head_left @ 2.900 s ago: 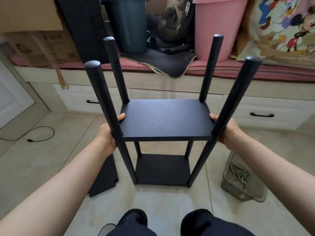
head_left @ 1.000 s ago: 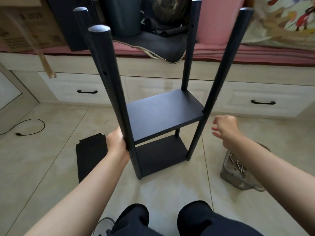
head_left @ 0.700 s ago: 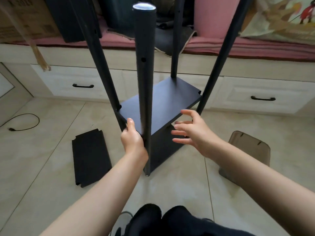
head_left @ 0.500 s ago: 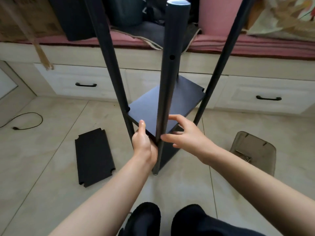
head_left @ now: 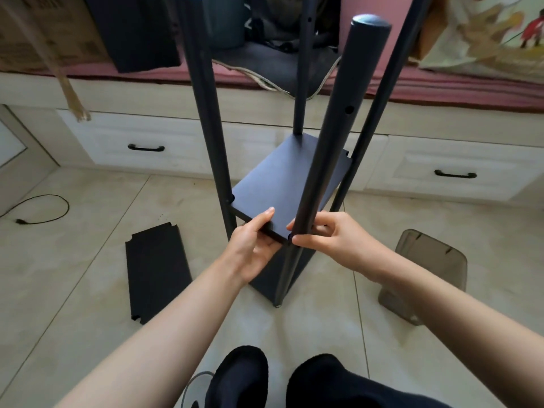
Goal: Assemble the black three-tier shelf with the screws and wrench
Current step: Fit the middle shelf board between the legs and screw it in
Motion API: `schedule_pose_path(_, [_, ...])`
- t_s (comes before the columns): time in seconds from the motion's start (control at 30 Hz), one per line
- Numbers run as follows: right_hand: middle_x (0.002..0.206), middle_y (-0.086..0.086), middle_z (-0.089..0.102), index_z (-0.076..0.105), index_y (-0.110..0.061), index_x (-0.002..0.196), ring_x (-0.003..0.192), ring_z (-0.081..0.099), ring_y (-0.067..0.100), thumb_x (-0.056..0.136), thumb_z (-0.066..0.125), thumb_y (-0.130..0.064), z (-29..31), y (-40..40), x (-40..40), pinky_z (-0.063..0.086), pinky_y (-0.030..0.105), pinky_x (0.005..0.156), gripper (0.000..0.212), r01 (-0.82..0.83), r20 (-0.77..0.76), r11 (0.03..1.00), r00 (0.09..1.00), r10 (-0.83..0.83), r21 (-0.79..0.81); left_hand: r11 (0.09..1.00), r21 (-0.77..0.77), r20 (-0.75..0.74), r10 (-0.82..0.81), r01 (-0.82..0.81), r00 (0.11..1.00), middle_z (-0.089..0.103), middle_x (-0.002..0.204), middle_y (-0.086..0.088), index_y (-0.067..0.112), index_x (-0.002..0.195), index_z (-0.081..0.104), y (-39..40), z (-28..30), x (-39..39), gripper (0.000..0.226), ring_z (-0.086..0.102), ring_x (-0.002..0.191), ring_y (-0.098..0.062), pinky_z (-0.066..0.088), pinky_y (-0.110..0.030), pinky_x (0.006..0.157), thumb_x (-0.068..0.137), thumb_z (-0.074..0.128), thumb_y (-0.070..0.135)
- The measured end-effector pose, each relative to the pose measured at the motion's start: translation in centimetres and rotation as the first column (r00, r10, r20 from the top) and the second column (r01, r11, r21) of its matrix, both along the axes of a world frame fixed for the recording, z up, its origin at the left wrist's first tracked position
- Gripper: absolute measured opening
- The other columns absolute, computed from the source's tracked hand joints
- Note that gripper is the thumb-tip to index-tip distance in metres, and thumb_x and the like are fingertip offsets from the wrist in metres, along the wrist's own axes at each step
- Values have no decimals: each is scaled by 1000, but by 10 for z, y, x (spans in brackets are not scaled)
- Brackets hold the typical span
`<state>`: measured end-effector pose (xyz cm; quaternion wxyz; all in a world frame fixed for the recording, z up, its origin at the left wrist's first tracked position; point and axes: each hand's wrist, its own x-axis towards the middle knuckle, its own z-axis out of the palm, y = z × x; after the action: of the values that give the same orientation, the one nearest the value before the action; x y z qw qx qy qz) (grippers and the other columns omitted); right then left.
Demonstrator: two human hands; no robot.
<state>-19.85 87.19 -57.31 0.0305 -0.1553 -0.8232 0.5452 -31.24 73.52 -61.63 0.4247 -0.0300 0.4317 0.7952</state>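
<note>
Since the earlier frames the shelf frame has been turned so one corner faces the person, and the right hand has come off the air and onto the nearest pole. That hand now curls its fingers and thumb round the pole just at the middle board, while the left hand pinches the board's near edge, thumb on top and fingers beneath. The frame stands upright on the pale tiled floor, four round matte black poles rising past the top of view; the near pole hides part of the board and of the far right pole. A loose flat black board with notched corners lies on the tiles to the left. To the right a smoky translucent plastic box sits on the floor; its contents cannot be made out. Behind stand white drawers with black handles.
</note>
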Motion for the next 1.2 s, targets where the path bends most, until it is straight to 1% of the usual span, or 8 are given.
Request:
schedule_pose_path(0.1, [111, -16, 72, 73, -38, 102, 107, 66, 1, 88, 73, -18, 3, 7, 3, 50, 22, 97, 24, -60, 7, 998, 998, 60, -25, 999, 49, 0, -14, 14, 1000, 71, 121, -18, 2, 127, 60, 5, -3, -2, 29, 72, 106, -31, 62, -41, 81, 98, 57, 6])
schedule_pose_path(0.27, [139, -9, 55, 55, -27, 133, 132, 49, 10, 85, 75, -16, 5, 15, 9, 45, 39, 109, 53, 4, 26, 997, 1000, -6, 74, 993, 115, -8, -21, 22, 1000, 73, 116, -17, 4, 124, 60, 6, -8, 1, 35, 74, 99, -30, 62, -40, 74, 89, 63, 4])
schedule_pose_path(0.37, [141, -7, 45, 36, -32, 145, 131, 50, 16, 88, 72, -14, 11, 15, 9, 52, 38, 99, 70, 131, 83, 991, 988, -129, -30, 990, 137, -21, -41, 43, 999, 74, 114, -16, 5, 119, 62, 4, -8, 4, 39, 74, 99, -31, 62, -43, 77, 81, 67, 7])
schedule_pose_path(0.5, [126, 6, 55, 33, -23, 147, 101, 68, 22, 95, 62, -12, 15, 31, 2, 58, 46, 87, 61, 420, 158, 877, 906, -392, -234, 990, 130, -31, -50, 54, 998, 77, 103, -12, 8, 114, 62, -1, -9, 6, 35, 75, 94, -28, 63, -39, 72, 79, 68, 7])
schedule_pose_path(0.67, [135, 14, 51, 34, -9, 149, 104, 64, 24, 101, 53, -14, 9, 78, -22, 58, 36, 76, 52, 590, 184, 769, 807, -561, -246, 991, 124, -26, -55, 58, 998, 76, 105, -13, 8, 113, 64, -3, -11, 6, 35, 75, 96, -30, 63, -40, 72, 79, 69, 6])
schedule_pose_path(0.77, [134, 19, 50, 24, -12, 153, 93, 61, 19, 100, 53, -13, 9, 111, -44, 55, 32, 76, 61, 623, 186, 767, 781, -596, -155, 991, 120, -21, -59, 61, 998, 76, 107, -14, 7, 114, 65, -4, -12, 5, 34, 75, 97, -31, 62, -39, 70, 79, 68, 6])
schedule_pose_path(0.9, [140, 11, 41, 19, -21, 154, 116, 49, 29, 98, 53, -4, 14, 138, -70, 53, 42, 89, 68, 592, 216, 790, 801, -558, -159, 992, 110, -14, -54, 55, 998, 75, 109, -16, 6, 114, 65, -3, -14, 3, 36, 75, 97, -32, 62, -40, 68, 79, 69, 5])
schedule_pose_path(1.2, [104, 0, 51, 34, -32, 147, 97, 60, 28, 87, 41, 21, 6, 145, -73, 57, 45, 70, 81, 486, 166, 842, 873, -458, -233, 995, 83, -14, -60, 61, 998, 74, 111, -16, 6, 117, 63, -3, -15, 1, 40, 74, 98, -32, 62, -40, 69, 78, 69, 6])
